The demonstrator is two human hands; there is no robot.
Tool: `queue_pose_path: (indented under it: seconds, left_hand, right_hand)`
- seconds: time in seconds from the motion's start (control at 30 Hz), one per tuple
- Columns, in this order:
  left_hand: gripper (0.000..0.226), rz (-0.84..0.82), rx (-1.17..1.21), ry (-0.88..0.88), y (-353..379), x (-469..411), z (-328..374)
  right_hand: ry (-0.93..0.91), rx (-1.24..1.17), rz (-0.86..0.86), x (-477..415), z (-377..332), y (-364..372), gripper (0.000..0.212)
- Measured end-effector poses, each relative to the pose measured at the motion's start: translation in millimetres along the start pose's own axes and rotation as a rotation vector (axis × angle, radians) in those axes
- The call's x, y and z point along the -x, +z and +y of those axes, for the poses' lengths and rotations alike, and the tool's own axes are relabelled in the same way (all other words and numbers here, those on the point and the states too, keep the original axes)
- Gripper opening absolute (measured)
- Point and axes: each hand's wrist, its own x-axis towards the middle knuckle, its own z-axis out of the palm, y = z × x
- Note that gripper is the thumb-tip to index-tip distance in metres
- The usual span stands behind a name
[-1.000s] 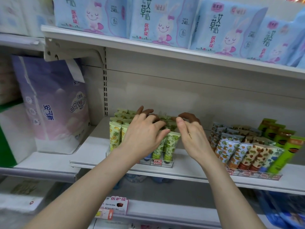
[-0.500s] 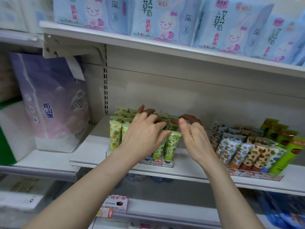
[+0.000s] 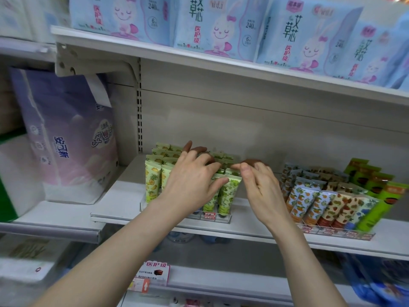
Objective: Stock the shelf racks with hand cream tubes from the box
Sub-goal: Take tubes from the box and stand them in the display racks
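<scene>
spread left hand (image 3: 190, 182) is steadying green fruit-print hand cream tubes (image 3: 229, 193); right hand (image 3: 261, 189) is curling, hold unclear; shoving risks toppling them.

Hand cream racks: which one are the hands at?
The left rack of yellow and green tubes: the left hand and right hand reach over it. The right rack is untouched.

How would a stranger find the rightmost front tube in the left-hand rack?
On the middle shelf, right of the purple tissue pack, stands a clear rack. Its front right tube is pale green with a round-fruit print; the front tubes at the rack's left are yellow with pineapples.
</scene>
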Motion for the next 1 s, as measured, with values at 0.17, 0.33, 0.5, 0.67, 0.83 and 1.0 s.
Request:
queue_pose_path:
  seconds: [0.17,0.33,0.5,0.67,0.83,1.0]
  left_hand:
    - [0.058,0.0,-0.014,-0.015,-1,1,-2]
    - [0.06,0.138,0.062,-0.141,-11,9,-17]
    - [0.074,0.351,0.365,-0.453,-26,41,-34]
    - [0.084,0.335,0.525,-0.592,-1,81,-53]
    - [0.097,0.187,0.664,-0.668,20,103,-55]
    - [0.091,0.07,0.729,-0.683,21,107,-48]
  right_hand:
    - [0.012,0.008,-0.009,-1,-2,-1,0.065]
    - [0.113,-0.069,0.028,5,-5,-5,0.056]
    - [0.322,-0.266,-0.025,31,-9,8,0.07]
    - [0.41,-0.28,-0.151,53,-1,33,0.086]
    - [0.403,-0.257,-0.187,58,-3,41,0.095]
    - [0.398,-0.281,-0.189,58,-8,44,0.081]
